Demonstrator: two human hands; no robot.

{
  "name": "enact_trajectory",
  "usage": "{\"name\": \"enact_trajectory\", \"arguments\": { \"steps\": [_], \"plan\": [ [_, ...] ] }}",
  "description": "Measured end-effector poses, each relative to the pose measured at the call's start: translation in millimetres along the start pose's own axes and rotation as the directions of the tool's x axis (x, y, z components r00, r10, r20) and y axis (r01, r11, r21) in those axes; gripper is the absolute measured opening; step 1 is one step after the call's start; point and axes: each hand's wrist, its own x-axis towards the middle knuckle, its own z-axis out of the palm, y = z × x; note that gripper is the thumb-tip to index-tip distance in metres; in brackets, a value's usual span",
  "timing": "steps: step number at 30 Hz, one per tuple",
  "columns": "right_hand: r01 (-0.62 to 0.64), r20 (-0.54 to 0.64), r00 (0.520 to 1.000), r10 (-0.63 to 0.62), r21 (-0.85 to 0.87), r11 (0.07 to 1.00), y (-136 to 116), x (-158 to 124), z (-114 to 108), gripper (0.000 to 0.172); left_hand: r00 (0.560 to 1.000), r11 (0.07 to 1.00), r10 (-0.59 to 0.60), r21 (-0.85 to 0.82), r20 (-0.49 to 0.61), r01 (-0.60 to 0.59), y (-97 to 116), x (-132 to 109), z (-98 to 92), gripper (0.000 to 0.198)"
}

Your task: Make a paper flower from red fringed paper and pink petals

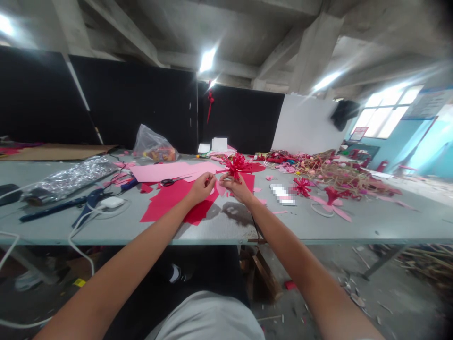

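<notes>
A spiky red paper flower point(235, 166) stands just above my right hand point(238, 188), whose fingers pinch its base. My left hand point(201, 187) is close beside it, its fingertips pinched on a thin pink paper strip point(215, 173) that reaches toward the flower. A small pink paper scrap point(221, 189) hangs between my hands. Under my left hand lie red paper sheets point(173, 200), and pink paper sheets point(170, 171) lie beyond them. A pair of black-handled scissors point(170, 182) rests on the paper, left of my hands.
The long grey worktable point(226, 226) holds a blue glue gun point(92, 200), white cables, silver bubble wrap point(69, 178) and a plastic bag point(153, 145). A heap of red and pink paper flowers with sticks point(336, 174) lies to the right. Debris litters the floor below.
</notes>
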Motion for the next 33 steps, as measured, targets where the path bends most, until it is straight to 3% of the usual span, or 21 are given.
{"name": "enact_trajectory", "arguments": {
  "steps": [5, 9, 13, 16, 19, 22, 24, 28, 33],
  "plan": [
    [-0.005, 0.026, 1.000, 0.007, -0.040, 0.999, -0.3, 0.0, -1.6, 0.026, 0.999, 0.999, 0.031, 0.027, 0.014, -0.032, 1.8, -0.3, 0.6, 0.020],
    [-0.016, 0.034, 0.999, 0.018, -0.061, 0.998, 1.4, 0.0, -3.0, 0.024, 0.997, 0.999, 0.045, 0.016, -0.060, -0.044, -0.2, 2.0, -1.7, 0.018],
    [0.019, 0.016, 1.000, -0.019, -0.012, 1.000, 3.1, 0.2, -4.7, 0.022, 0.996, 0.997, -0.014, 0.076, -0.085, 0.021, -5.1, 4.7, -8.1, 0.018],
    [0.052, -0.040, 0.998, -0.051, 0.010, 0.999, 2.6, 1.5, -6.6, 0.024, 0.994, 0.973, -0.110, 0.205, -0.007, 0.109, -10.6, 3.9, -13.4, 0.019],
    [0.125, -0.175, 0.978, -0.117, 0.035, 0.991, 1.8, 5.4, -10.8, 0.030, 0.974, 0.964, -0.162, 0.236, 0.158, 0.122, -14.3, 0.4, -15.9, 0.021],
    [0.213, -0.320, 0.928, -0.191, 0.036, 0.976, 2.2, 12.6, -19.4, 0.034, 0.924, 0.976, -0.158, 0.197, 0.349, 0.092, -13.3, -3.7, -13.8, 0.011],
    [0.231, -0.406, 0.889, -0.213, -0.006, 0.973, 3.4, 17.8, -26.6, 0.035, 0.889, 0.984, -0.137, 0.161, 0.438, 0.072, -10.3, -5.8, -10.9, 0.016],
    [0.188, -0.486, 0.847, -0.213, -0.100, 0.977, 5.8, 22.9, -36.5, 0.036, 0.859, 0.993, -0.077, 0.118, 0.505, 0.020, -2.0, -8.4, -6.2, 0.016],
    [0.199, -0.420, 0.885, -0.202, -0.051, 0.979, 4.4, 20.2, -33.9, 0.035, 0.867, 0.994, -0.005, 0.095, 0.498, -0.049, 11.5, -11.6, -1.4, 0.022]
  ]
}}
